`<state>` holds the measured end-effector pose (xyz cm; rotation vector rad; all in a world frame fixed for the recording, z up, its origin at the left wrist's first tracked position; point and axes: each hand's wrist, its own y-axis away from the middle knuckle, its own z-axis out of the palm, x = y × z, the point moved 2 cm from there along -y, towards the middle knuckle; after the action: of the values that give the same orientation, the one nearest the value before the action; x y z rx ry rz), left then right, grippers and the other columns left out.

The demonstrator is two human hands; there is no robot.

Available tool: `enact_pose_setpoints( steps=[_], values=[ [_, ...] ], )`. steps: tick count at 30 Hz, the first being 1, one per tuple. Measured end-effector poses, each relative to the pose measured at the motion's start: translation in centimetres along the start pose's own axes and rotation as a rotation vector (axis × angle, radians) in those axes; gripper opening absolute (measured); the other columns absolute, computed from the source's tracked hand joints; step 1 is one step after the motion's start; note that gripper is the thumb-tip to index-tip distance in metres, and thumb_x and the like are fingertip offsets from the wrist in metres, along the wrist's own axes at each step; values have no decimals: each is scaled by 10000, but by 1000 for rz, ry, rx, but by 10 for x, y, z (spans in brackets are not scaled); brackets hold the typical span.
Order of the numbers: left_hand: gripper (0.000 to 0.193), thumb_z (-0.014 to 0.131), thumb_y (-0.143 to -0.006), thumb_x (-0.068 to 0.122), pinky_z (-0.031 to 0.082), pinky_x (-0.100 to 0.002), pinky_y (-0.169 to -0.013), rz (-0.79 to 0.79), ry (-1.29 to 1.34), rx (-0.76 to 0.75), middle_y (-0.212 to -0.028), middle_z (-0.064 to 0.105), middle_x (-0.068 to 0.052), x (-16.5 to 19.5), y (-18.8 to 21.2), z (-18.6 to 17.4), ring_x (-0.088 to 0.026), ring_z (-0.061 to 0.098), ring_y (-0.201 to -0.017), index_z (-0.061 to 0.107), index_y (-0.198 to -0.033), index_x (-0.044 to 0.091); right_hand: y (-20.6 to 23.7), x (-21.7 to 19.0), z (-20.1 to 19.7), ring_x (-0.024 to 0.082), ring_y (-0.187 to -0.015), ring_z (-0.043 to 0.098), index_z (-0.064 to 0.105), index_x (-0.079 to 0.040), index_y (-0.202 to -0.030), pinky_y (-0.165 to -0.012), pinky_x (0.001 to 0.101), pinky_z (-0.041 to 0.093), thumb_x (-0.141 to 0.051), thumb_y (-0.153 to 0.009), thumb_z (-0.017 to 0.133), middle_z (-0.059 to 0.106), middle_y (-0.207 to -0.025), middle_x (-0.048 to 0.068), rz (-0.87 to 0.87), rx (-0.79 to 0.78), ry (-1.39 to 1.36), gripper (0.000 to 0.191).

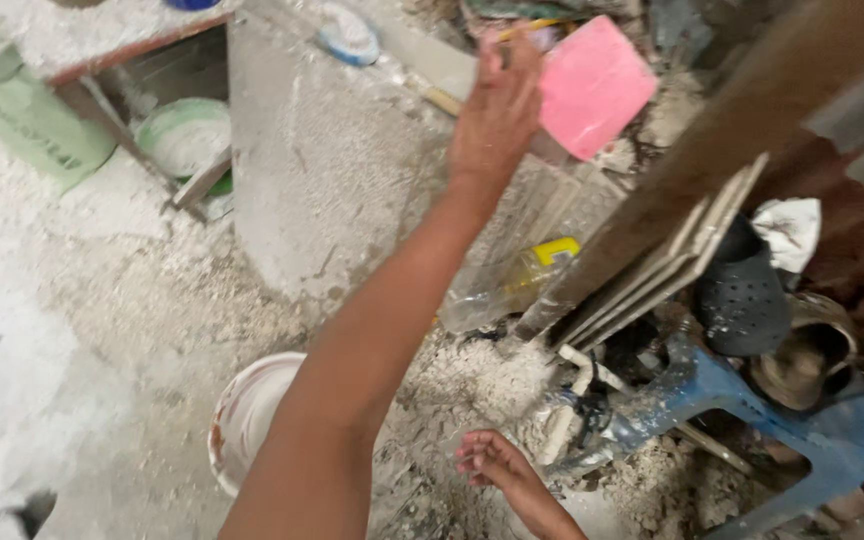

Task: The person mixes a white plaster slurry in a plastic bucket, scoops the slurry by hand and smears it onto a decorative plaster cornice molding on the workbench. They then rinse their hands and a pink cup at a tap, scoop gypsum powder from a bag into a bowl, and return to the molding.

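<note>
1. Your left arm stretches up and away from you across the middle of the view, elbow nearly straight, forearm rising from the lower edge toward the top.
2. Your left hand [497, 110] is seen from the back, wrist slightly bent, fingers curled together at the edge of a pink square sponge [592, 85]; the hand touches the sponge's left side, but you cannot tell whether the fingers pinch it or only rest against it.
3. The sponge sits high in the clutter, just right of a yellow-handled tool [532, 25] that pokes out above your fingertips.
4. Your right hand [492, 462] hangs low near the bottom edge, palm partly up, fingers loosely bent and holding nothing.
5. A white bucket [242, 415] stands on the dusty floor just left of your left arm.
6. A clear plastic bottle with a yellow cap [512, 285] lies right of the forearm, beside leaning grey tiles [667, 265].
7. A blue plastic stool [752, 405] and a dark clog shoe [742, 295] lie at the right.
</note>
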<state>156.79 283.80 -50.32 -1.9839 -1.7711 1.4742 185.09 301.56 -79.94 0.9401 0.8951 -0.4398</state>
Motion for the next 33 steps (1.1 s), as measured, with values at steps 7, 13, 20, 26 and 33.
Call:
enact_pose_setpoints(
  steps=[7,13,20,26,33],
  values=[
    [672,585,-918,114,243,-573,-1284,-268,748,4,-1637,401,-145,-76,261,33,-337,343,-1560,473,-1574,211,-69,-10,74,196,-1089,671,573,-115,-1353,-915,400,525,-506,-948,562,681,-1195,49,153,-74,245,563],
    [566,621,-960,394,434,-579,-970,-1417,831,-1123,-1204,607,-367,-185,537,52,-510,567,-1144,552,-1231,-98,-131,-34,184,180,-1157,632,325,-185,-1510,-925,462,574,-549,-927,561,580,-1269,-1,310,-229,731,727],
    [408,674,-866,311,551,-547,-734,-1433,960,-879,-871,706,-330,-185,590,44,-502,692,-826,600,-972,-76,-199,-31,288,231,-879,682,568,7,-1198,-790,432,602,-361,-960,608,655,-1039,125,238,21,769,440],
    [373,706,-864,294,530,-560,-755,-1492,949,-790,-863,682,-303,-232,589,11,-496,674,-846,601,-898,-62,-180,-69,332,180,-682,591,554,-22,-892,-629,374,501,-286,-956,622,600,-761,83,45,-141,999,280],
    [386,721,-873,377,526,-490,-696,-1798,1037,-938,-829,678,-207,-365,546,-134,-394,679,-792,622,-904,5,-109,-213,400,187,-665,369,411,-10,-815,-614,380,402,-219,-933,646,338,-737,69,-41,-268,1125,336]
  ],
)
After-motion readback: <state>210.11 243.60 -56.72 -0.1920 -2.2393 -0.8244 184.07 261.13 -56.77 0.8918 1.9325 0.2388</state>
